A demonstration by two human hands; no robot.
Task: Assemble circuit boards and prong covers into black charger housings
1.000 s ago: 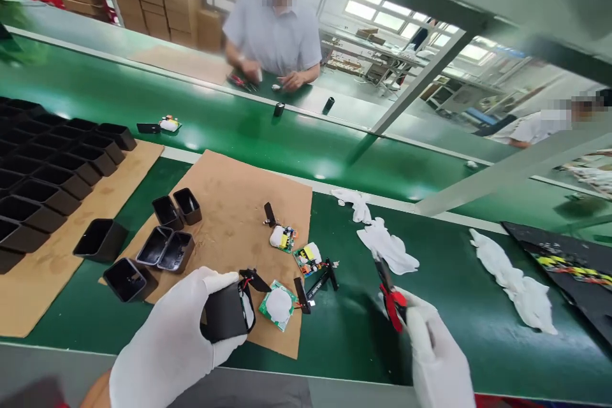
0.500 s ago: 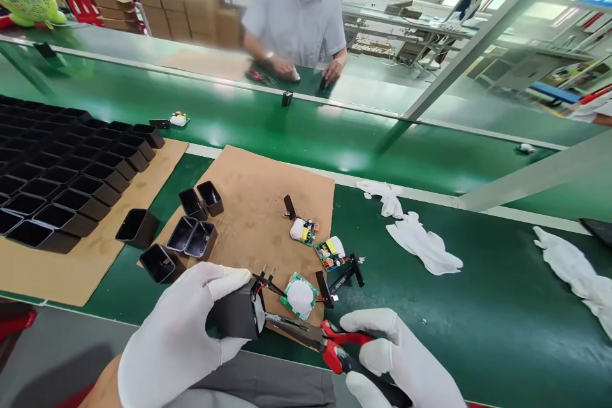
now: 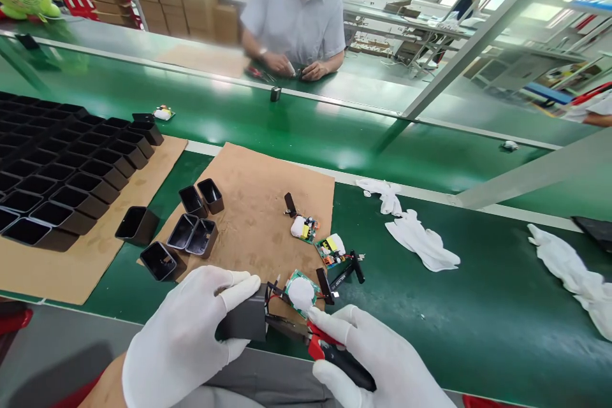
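White-gloved, my left hand [image 3: 189, 331] grips a black plastic case [image 3: 243, 319] lying on its side, its opening facing right. In my right hand [image 3: 368, 347], also gloved, are long-nose pliers [image 3: 329, 350] with red and black handles. Their jaws reach into the case's opening, where red wires show; what the tips grip is hidden. Just beyond lies a green circuit board with a round white blob [image 3: 302, 293], wired to a black end piece [image 3: 325, 287]. Further back are another circuit board [image 3: 305, 227] and a board with a yellow part [image 3: 331, 248].
Several empty black cases [image 3: 201, 236] stand on a cardboard sheet [image 3: 253, 185]. Rows of black cases [image 3: 62, 185] fill the left. White gloves [image 3: 423, 239] lie on the right. Across the green bench a person [image 3: 294, 25] works; a slanted metal post [image 3: 526, 169] rises at right.
The pliers have moved left and deeper into the case, and my right hand has closed further round the handles. The case has turned slightly. Across the bench, the person's hands have come together.
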